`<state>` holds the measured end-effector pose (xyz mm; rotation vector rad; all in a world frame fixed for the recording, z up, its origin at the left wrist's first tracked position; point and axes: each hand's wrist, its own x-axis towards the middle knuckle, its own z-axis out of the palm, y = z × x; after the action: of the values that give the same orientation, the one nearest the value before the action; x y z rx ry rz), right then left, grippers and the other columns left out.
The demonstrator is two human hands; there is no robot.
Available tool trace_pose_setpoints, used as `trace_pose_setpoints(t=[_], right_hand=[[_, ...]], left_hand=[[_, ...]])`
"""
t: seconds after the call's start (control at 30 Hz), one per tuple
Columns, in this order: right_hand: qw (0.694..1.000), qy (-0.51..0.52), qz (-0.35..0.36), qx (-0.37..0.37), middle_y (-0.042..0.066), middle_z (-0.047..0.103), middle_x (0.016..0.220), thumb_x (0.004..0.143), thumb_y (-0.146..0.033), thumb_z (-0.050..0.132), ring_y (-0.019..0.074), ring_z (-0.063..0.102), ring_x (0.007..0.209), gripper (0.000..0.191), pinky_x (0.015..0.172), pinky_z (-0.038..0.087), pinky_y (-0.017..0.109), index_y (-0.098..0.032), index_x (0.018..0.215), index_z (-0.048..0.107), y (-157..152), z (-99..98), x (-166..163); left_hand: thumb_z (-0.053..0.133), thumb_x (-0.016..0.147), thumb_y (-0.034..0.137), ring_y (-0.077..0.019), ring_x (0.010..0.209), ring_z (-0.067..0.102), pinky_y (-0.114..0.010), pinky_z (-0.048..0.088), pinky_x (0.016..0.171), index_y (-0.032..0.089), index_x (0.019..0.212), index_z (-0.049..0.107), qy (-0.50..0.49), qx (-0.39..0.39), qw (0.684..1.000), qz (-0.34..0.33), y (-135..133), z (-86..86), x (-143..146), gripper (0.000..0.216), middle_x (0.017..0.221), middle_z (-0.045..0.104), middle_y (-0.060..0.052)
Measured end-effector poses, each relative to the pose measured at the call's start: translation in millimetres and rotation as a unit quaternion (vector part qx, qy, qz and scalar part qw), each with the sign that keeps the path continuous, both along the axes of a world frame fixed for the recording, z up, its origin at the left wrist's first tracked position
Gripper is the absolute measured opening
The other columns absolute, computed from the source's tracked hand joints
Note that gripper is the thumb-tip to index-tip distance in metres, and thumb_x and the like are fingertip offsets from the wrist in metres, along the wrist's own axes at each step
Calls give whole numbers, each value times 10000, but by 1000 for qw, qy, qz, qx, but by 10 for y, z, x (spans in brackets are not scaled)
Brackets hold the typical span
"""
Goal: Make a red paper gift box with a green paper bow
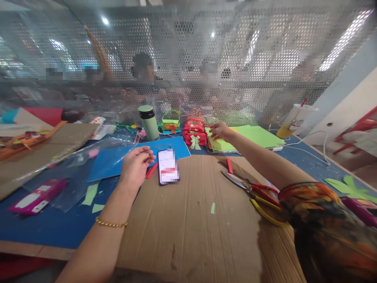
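Observation:
My left hand point(137, 162) hovers left of a lit phone point(168, 168) lying on the cardboard sheet. Its fingers are loosely curled with gaps between them, and nothing shows in them. My right hand point(220, 131) is over the left end of a stack of green sheets point(255, 136), fingers bent and apart; whether they touch the paper I cannot tell. Beside it stand small red bags point(191, 135), the front one with a pale green bow point(194, 142). Under my right forearm lie scissors with red handles point(244, 184) and a yellow-handled tool point(266, 214). A short red strip point(229, 166) is near their tips.
Cardboard point(188, 236) covers the front of the blue table. At the back stand a green flask point(149, 124), a small green basket point(171, 122) and a drink cup point(294, 120). Blue sheets point(108, 159), clear plastic and a purple box point(38, 196) lie left. A perforated screen point(182, 51) rises behind.

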<state>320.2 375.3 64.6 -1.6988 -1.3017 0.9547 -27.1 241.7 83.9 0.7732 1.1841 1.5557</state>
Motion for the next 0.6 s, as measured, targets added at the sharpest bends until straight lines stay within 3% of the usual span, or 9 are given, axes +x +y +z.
trace_pose_setpoints(t=[0.07, 0.23, 0.6], right_hand=[[1000, -15, 5, 10, 86, 725, 1278, 1048, -396, 711, 211, 735, 1050, 349, 880, 658, 409, -176, 1319, 688, 77, 47, 29], [997, -33, 46, 43, 100, 715, 1336, 1037, -395, 723, 243, 723, 1142, 365, 964, 640, 466, -176, 1328, 692, 241, 67, -9], [990, -78, 89, 79, 106, 689, 1399, 1035, -427, 720, 273, 708, 1195, 427, 996, 629, 495, -186, 1384, 672, 489, -109, -204]], left_hand=[[664, 609, 33, -119, 561, 626, -220, 460, 552, 138, 765, 667, -1, 0, 1000, -3, -1, -3, 0, 188, 639, 677, 2], [676, 599, 44, -121, 561, 634, -214, 471, 548, 143, 752, 678, 3, -1, 1000, -13, 2, -20, -11, 182, 634, 687, 0], [679, 583, 62, -113, 563, 640, -207, 483, 549, 148, 726, 691, 6, 8, 1000, -20, -7, -37, -14, 167, 647, 699, -1]])
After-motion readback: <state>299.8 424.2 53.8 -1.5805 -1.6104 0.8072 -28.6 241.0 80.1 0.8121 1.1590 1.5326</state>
